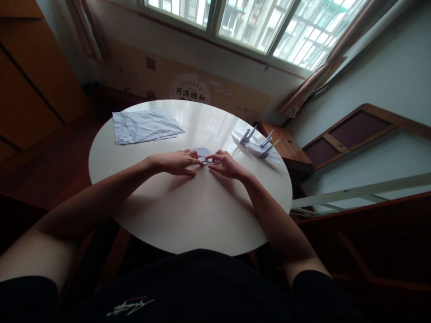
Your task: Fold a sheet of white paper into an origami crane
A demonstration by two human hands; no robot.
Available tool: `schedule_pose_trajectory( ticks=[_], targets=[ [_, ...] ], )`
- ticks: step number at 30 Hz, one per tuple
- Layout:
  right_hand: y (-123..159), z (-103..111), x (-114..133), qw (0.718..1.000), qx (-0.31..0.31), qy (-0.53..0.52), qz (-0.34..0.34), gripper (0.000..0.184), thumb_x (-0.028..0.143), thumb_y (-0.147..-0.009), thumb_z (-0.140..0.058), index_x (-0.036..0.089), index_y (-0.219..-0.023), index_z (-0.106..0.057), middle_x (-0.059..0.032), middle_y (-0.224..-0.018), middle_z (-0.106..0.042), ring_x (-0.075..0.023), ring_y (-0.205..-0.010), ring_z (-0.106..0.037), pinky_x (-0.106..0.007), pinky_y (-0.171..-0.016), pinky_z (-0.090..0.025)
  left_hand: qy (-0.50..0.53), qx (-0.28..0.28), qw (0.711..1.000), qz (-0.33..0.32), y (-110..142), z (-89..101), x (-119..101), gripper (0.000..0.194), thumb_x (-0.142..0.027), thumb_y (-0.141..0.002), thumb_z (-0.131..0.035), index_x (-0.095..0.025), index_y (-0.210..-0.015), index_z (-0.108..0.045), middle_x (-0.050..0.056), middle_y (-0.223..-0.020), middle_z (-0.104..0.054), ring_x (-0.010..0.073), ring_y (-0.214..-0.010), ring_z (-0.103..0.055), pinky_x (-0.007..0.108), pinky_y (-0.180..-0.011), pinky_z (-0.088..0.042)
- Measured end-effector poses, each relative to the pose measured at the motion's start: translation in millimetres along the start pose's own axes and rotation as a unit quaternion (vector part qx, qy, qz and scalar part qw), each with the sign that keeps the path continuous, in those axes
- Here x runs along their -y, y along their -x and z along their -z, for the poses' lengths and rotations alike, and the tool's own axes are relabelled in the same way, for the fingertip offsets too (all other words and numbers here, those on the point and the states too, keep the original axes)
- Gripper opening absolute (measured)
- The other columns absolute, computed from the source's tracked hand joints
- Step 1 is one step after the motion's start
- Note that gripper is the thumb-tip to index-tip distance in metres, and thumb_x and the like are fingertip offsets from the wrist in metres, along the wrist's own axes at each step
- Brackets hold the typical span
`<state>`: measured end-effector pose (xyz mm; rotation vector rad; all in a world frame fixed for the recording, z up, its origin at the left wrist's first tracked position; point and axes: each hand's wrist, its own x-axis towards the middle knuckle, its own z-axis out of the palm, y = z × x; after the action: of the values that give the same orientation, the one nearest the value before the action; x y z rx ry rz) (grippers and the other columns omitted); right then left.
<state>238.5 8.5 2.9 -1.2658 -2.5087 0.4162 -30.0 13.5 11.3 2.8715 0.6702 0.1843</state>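
Folded paper (201, 151), one piece, lies on the round white bench (188, 215), mostly covered by two bare hands. One left hand (180, 162) comes in on its left side, fingers bent, fingertips at the paper. One right hand (227, 165) comes in on its right side, thumb and index finger at the paper's near edge. Both touch it; whether either is closed firmly on it, I cannot tell, as the fingers hide the contact.

To the right of the folded paper and slightly beyond it stand what look like three paper cranes (266, 142), so close together that they overlap. Left of the folded paper and farther off lies one stack of creased sheets (144, 128); more than one edge shows, but the sheets cannot be counted.

Well beyond the folded paper are one printed banner (232, 92) low on the wall and, above that, one window (254, 27) with three panes in view. Two curtains (305, 92) hang there, one far left of the folded paper, one far right.
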Motion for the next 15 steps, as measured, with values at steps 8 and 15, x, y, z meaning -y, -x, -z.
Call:
schedule_pose_trajectory(
  ticks=[8,15],
  targets=[
    [0.2,-1.1,-1.3,1.0,-0.004,-0.001,-0.001,0.033,0.034,-0.091,-0.069,0.024,-0.122,-0.073,-0.0088,-0.105,-0.061,-0.0256,-0.105,-0.059,-0.044,-0.104,-0.045,0.0,-0.001,1.0,0.003,0.1,0.0,-0.5,0.049,-0.038,-0.099,-0.062,-0.026,-0.147,-0.056,0.011,-0.13,-0.058,0.0266,-0.12,-0.055,0.034,-0.106,-0.04],
    [0.3,-0.1,-0.6,1.0,-0.003,-0.007,-0.001,0.033,0.035,-0.091,-0.069,0.024,-0.121,-0.074,-0.0087,-0.105,-0.061,-0.0257,-0.104,-0.059,-0.045,-0.104,-0.045,0.006,0.001,1.0,0.003,-0.2,0.4,-0.5,0.049,-0.036,-0.099,-0.062,-0.026,-0.147,-0.056,0.012,-0.13,-0.059,0.0271,-0.122,-0.054,0.035,-0.107,-0.039]
  ],
)
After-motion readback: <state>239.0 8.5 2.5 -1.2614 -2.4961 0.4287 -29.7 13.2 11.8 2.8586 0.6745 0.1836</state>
